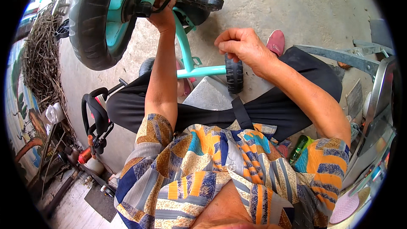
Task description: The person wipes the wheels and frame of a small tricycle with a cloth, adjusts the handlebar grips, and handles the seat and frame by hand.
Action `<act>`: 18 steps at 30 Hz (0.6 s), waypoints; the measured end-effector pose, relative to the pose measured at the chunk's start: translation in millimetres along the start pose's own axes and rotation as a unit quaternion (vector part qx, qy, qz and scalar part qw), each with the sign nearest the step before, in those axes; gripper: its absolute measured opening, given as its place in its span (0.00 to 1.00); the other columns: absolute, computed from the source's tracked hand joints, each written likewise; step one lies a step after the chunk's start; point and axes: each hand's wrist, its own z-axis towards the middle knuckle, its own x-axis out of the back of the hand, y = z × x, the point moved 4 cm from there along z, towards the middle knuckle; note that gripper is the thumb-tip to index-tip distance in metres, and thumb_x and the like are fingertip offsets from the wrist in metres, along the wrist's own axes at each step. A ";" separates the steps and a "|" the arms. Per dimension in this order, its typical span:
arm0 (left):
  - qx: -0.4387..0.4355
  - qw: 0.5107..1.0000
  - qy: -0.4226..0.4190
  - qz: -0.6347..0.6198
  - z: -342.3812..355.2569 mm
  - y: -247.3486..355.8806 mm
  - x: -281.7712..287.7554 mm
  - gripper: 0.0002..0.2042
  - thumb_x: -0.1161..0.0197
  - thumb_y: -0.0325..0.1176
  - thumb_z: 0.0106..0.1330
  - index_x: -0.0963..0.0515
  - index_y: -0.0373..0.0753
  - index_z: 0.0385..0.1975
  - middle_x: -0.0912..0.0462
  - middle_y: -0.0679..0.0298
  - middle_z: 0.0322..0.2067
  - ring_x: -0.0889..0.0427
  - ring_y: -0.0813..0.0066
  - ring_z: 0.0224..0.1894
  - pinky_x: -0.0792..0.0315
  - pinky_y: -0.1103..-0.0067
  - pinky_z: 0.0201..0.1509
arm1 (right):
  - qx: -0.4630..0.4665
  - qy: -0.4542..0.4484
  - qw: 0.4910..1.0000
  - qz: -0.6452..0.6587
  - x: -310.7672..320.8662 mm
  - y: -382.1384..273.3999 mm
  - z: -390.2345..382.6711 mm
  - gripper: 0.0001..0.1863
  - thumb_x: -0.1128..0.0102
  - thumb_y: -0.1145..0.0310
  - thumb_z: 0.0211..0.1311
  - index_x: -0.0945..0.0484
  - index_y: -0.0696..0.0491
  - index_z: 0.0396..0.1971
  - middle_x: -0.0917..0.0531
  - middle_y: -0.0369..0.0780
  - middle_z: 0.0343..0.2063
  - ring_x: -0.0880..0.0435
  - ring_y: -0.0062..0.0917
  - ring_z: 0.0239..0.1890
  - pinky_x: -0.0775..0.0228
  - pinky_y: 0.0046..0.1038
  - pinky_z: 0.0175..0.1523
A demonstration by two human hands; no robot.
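Observation:
A turquoise child's tricycle point(183, 42) is tipped up in front of me, its big black-tyred front wheel point(91, 21) raised at the upper left. My left hand point(165, 18) is closed round the frame beside that wheel, close to the black crank and pedal point(202, 0); the wheel fork partly hides its fingers. My right hand point(245, 47) hangs in the air above a small rear wheel point(234, 76), apart from the tricycle. Its thumb and fingers are drawn together in a pinch, and anything between them is too small to make out.
A pale block point(210, 94) lies between my legs under the rear axle. Left of me are black curved handlebars point(99, 116) and a heap of twigs point(42, 59). At right stand a metal frame point(339, 55) and a green bottle point(299, 148). A pink shoe point(276, 42) rests on the concrete.

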 end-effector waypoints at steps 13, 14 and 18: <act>-0.067 0.915 -0.065 0.393 -80.2 -43.0 59.8 0.03 0.44 0.23 0.50 0.30 0.37 0.22 0.30 0.57 0.23 0.29 0.56 0.29 0.36 0.65 0.35 | 0.026 -0.079 0.994 -0.077 -16.7 17.6 3.8 0.11 0.43 0.69 0.49 0.18 0.60 0.29 0.18 0.41 0.23 0.21 0.24 0.27 0.29 0.27 0.35; -0.036 0.916 -0.071 0.393 -92.7 -54.2 68.8 0.02 0.44 0.23 0.51 0.30 0.37 0.22 0.30 0.56 0.22 0.28 0.55 0.28 0.35 0.65 0.35 | 0.026 -0.083 0.993 -0.076 -17.2 17.9 3.4 0.11 0.43 0.69 0.49 0.18 0.60 0.28 0.17 0.42 0.23 0.20 0.24 0.27 0.29 0.27 0.35; 0.113 0.880 -0.119 0.445 -132.0 -78.5 96.4 0.04 0.43 0.25 0.51 0.31 0.35 0.18 0.29 0.53 0.20 0.28 0.53 0.26 0.35 0.64 0.32 | 0.020 -0.086 0.992 -0.087 -19.6 16.3 -0.5 0.11 0.43 0.69 0.48 0.18 0.61 0.27 0.17 0.43 0.23 0.20 0.25 0.27 0.30 0.27 0.35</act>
